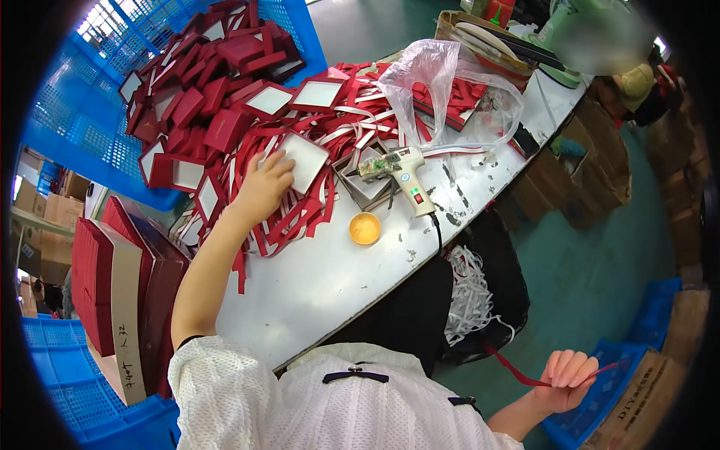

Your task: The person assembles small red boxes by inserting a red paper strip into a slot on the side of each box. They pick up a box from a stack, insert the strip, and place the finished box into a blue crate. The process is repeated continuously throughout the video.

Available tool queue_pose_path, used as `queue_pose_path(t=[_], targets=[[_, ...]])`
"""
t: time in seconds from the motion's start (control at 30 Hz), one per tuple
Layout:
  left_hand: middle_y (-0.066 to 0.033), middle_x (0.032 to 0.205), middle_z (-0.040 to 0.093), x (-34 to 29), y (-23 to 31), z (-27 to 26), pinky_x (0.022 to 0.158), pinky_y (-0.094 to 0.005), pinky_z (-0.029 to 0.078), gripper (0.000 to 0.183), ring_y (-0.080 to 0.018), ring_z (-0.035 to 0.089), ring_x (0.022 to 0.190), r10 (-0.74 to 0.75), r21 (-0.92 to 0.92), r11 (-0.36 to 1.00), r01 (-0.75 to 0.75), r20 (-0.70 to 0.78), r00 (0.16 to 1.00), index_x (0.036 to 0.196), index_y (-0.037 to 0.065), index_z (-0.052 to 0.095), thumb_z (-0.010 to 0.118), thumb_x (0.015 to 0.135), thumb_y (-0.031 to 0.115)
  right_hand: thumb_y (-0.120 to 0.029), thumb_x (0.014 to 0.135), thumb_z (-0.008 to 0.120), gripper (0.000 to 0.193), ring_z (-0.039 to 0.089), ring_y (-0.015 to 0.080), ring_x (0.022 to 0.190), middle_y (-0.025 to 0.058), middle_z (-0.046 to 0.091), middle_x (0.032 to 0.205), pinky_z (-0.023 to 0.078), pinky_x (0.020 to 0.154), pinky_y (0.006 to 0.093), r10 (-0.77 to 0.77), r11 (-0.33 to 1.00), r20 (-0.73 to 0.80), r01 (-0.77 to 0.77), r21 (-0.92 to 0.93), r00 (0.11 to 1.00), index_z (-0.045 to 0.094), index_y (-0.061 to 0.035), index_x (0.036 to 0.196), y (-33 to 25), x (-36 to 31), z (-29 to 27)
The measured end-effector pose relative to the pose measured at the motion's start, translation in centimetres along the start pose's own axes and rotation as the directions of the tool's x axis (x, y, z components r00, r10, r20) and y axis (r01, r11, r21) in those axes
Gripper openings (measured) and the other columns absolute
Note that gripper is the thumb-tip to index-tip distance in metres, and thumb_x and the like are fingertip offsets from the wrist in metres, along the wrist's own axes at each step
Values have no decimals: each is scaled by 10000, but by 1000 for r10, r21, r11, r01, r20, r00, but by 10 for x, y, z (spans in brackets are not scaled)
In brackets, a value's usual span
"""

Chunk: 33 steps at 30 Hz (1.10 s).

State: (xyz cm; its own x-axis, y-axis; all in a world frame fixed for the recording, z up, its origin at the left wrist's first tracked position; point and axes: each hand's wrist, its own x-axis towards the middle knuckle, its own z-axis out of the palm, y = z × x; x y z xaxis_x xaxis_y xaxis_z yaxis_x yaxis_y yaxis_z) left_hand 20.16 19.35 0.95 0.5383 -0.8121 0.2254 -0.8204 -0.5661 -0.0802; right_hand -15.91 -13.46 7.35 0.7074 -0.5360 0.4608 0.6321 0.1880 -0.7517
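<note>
My left hand [264, 186] reaches over the table to a shallow red box part with a white inside [306, 166], its fingers closed on the left edge. Under and around that piece lies a heap of red ribbon strips [281, 229]. Out to the lower right, away from the table, my right hand [568, 380] pinches a red ribbon [516, 369], with tails showing on both sides of the fist. A cream glue gun [409, 180] rests across an open box [366, 187], right of my left hand. Near it stands a small round yellow container [365, 229].
A blue crate [79, 112] spills small red boxes [240, 51] onto the table [300, 300] at the far left. Large red boxes [94, 285] stand at the left. A clear plastic bag [427, 75] lies beyond the glue gun. A black bin bag holds white paper strips [466, 292].
</note>
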Motion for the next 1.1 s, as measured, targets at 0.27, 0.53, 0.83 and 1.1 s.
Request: queue_pose_path(t=[0.27, 0.53, 0.83, 1.1], targets=[[-79, 995, 534, 40, 103, -85, 763, -302, 455, 274, -163, 544, 880, -469, -808, -568, -156, 161, 869, 1031, 34, 449, 343, 881, 237, -93, 818, 399, 219, 510, 173, 458, 178, 552, 652, 423, 431, 240, 429, 903, 83, -428, -26, 900, 485, 47, 673, 32, 13, 30], [-136, 1099, 470, 31, 182, -76, 837, -369, 424, 361, -236, 489, 995, -174, -370, -924, -96, 183, 968, 1128, 12, 383, 311, 884, 268, -78, 808, 488, 88, 530, 70, 511, 116, 582, 790, 441, 465, 177, 447, 883, 81, -426, -195, 891, 472, 8, 802, 46, 46, 67], [-98, 1125, 468, 23, 233, -73, 868, -339, 369, 429, -192, 475, 1015, 69, -542, -838, 65, 12, 998, 1163, 21, 363, 527, 779, 120, -72, 709, 602, 151, 501, 51, 500, 39, 550, 648, 390, 417, 161, 509, 810, -71, -505, -298, 858, 459, -44, 750, 45, 56, 44], [-111, 1012, 515, 31, 247, -67, 809, -310, 398, 298, -180, 504, 938, -214, -736, -672, -85, 82, 973, 1083, -4, 408, 460, 790, 15, -95, 796, 504, 172, 522, 136, 574, 69, 533, 619, 404, 532, 254, 332, 818, 197, -178, -547, 922, 504, 9, 660, 33, 27, 67]])
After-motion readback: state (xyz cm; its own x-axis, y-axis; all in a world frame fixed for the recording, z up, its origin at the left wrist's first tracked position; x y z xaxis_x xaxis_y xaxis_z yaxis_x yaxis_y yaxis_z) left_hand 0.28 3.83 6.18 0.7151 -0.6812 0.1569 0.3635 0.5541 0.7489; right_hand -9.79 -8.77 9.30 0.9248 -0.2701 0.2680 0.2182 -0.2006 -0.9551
